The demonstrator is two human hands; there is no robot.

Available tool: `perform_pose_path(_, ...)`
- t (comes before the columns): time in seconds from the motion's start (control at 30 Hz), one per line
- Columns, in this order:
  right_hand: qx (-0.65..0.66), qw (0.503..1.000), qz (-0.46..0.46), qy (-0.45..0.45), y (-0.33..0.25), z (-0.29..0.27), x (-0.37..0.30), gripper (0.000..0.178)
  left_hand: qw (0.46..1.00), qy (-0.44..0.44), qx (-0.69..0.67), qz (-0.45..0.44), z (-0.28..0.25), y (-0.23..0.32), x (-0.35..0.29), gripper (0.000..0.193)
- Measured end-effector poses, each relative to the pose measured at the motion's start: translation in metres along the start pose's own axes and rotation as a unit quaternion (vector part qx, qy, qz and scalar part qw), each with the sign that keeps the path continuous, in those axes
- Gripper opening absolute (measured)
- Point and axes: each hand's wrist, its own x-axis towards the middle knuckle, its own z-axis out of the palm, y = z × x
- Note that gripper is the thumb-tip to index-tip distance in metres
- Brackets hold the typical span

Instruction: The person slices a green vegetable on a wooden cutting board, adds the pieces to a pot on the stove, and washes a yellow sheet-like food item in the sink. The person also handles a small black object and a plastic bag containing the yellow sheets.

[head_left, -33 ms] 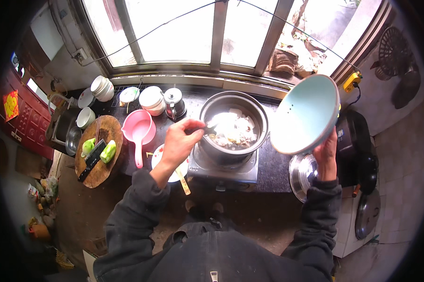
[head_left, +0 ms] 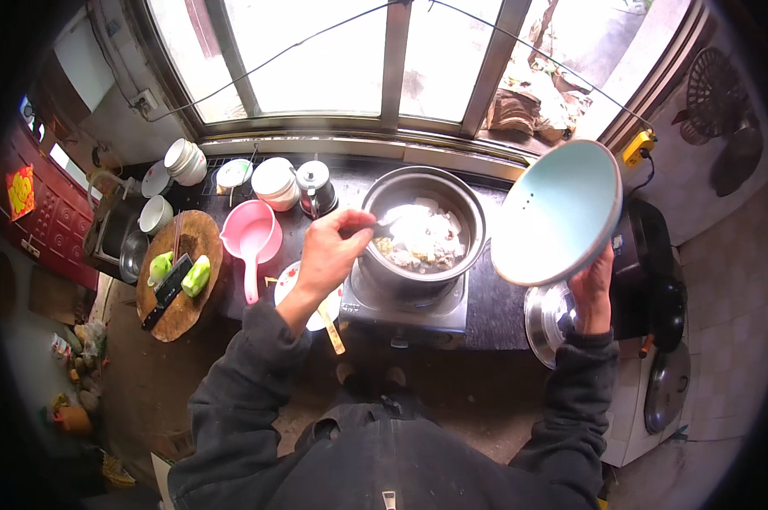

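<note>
Over the left rim of the deep dark pot (head_left: 401,274), my left hand (head_left: 331,253) is closed in a pinch. A bright glint sits by its fingertips, but what they grip is hidden. Pale, chunky food (head_left: 435,234) lies inside the pot, which stands on a silver stove (head_left: 401,325). My right hand (head_left: 593,289) grips a wide bowl (head_left: 554,212) with a pale blue inside from below. That bowl is tilted on its side to the right of the pot, its inside turned toward the pot and showing a few dark specks.
A plate (head_left: 289,283) with a wooden-handled utensil (head_left: 333,330) lies left of the stove, near a pink dipper (head_left: 252,234). Farther left, a round chopping board (head_left: 164,319) holds a cleaver (head_left: 173,282) and green vegetable pieces. A shiny lid (head_left: 541,323) lies under my right forearm.
The bowl in my right hand has shifted slightly right and down. My left hand stays almost in the same spot by the pot rim.
</note>
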Motion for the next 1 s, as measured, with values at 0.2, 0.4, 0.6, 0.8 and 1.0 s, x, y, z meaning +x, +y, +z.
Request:
perform_pose_path(0.2,-0.055,0.985,-0.109,-0.118,0.000,-0.041,-0.029,0.052,0.968,0.057,0.161,0.185,0.043,-0.019,0.047,0.023)
perform_pose_path(0.4,-0.171,0.972,-0.154,-0.036,0.013,-0.051,-0.029,0.049,0.871,0.021,0.433,0.230,0.043,-0.038,0.038,0.040)
perform_pose_path(0.6,-0.037,0.994,-0.034,-0.098,0.008,-0.020,-0.004,0.047,0.919,0.130,0.313,0.201,-0.019,-0.029,-0.018,0.015)
perform_pose_path(0.8,-0.192,0.978,0.043,-0.073,0.003,0.073,0.034,0.049,0.913,0.205,0.347,0.059,-0.084,-0.073,-0.115,0.026)
perform_pose_path(1.0,-0.586,0.801,-0.035,-0.114,0.036,0.154,0.051,0.053,0.903,0.269,0.329,-0.070,-0.107,-0.109,-0.184,0.037)
